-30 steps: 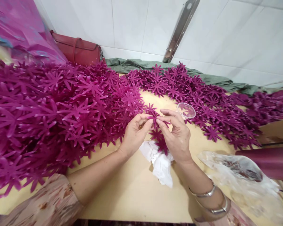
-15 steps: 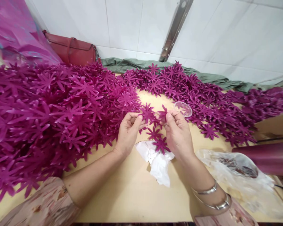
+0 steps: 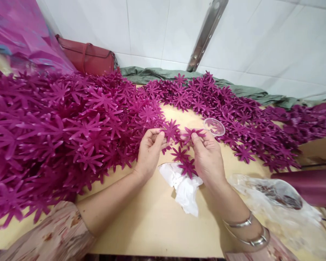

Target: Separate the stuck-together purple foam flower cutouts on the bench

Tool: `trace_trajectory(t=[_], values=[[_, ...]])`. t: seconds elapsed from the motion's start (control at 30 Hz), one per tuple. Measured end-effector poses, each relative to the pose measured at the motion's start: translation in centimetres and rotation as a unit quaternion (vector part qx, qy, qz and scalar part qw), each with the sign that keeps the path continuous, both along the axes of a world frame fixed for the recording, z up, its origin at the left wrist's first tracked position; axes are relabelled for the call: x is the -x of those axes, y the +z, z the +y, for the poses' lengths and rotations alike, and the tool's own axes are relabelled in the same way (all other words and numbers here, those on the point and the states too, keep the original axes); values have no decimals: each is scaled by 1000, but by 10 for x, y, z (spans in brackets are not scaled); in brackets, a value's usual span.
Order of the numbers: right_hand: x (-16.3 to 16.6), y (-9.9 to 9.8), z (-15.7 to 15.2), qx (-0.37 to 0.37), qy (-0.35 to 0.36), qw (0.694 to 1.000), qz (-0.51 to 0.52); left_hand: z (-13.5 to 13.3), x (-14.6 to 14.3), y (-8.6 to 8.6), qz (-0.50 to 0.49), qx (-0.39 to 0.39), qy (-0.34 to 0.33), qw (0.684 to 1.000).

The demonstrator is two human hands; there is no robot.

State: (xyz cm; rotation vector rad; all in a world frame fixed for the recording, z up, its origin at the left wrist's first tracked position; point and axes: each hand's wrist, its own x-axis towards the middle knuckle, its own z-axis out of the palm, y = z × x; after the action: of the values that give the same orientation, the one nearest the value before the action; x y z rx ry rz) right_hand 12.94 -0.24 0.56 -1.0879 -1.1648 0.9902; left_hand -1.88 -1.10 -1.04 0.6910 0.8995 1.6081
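Note:
Between thumb and fingers, my left hand (image 3: 151, 146) pinches a magenta flower-shaped petal piece (image 3: 171, 130) with several narrow lobes. My right hand (image 3: 209, 156) pinches a similar flower-shaped piece (image 3: 191, 134), held level with the first and a little apart from it. Below the hands, two more such pieces lie close together, the nearer one (image 3: 188, 168) resting on a crumpled white tissue (image 3: 185, 192). A large heap of the same pieces (image 3: 92, 127) spreads beside my left hand.
Another heap (image 3: 239, 116) runs along the back right, with a clear round lid (image 3: 214, 127) at its edge. A clear plastic bag (image 3: 277, 203) lies at the right beside a magenta roll (image 3: 309, 186). A red handbag (image 3: 88, 56) and green cloth (image 3: 152, 75) stand against the tiled wall.
The piece in my right hand has turned, so its lobes now spread flat toward the camera. My left hand keeps its grip. The whole view has shifted slightly.

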Motion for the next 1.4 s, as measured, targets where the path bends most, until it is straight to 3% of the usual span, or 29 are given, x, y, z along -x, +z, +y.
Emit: trace_trajectory(t=[0.1, 0.2, 0.37, 0.7, 0.9, 1.0, 1.13, 1.4], values=[[-2, -4, 1, -66, -21, 988, -135, 0, 0, 1, -2, 2, -3, 1000], [-2, -6, 0, -147, 3, 962, -231, -1, -1, 3, -6, -3, -9, 1000], [2, 1, -3, -250, -19, 915, -317, -4, -2, 3, 48, -34, -39, 998], [1, 4, -3, -236, -25, 920, -310, -6, -3, 5, 89, -53, -91, 990], [2, 5, -5, -218, -2, 939, -264, -6, -1, 8, 103, -56, -87, 989], [2, 5, -4, -215, 0, 945, -245, -4, 0, 6, 62, -38, -66, 995], [3, 5, -4, -224, -21, 940, -258, -2, 0, 5, 21, -17, -37, 999], [3, 2, -3, -233, -31, 927, -292, -4, 0, 7, 71, -30, -90, 993]])
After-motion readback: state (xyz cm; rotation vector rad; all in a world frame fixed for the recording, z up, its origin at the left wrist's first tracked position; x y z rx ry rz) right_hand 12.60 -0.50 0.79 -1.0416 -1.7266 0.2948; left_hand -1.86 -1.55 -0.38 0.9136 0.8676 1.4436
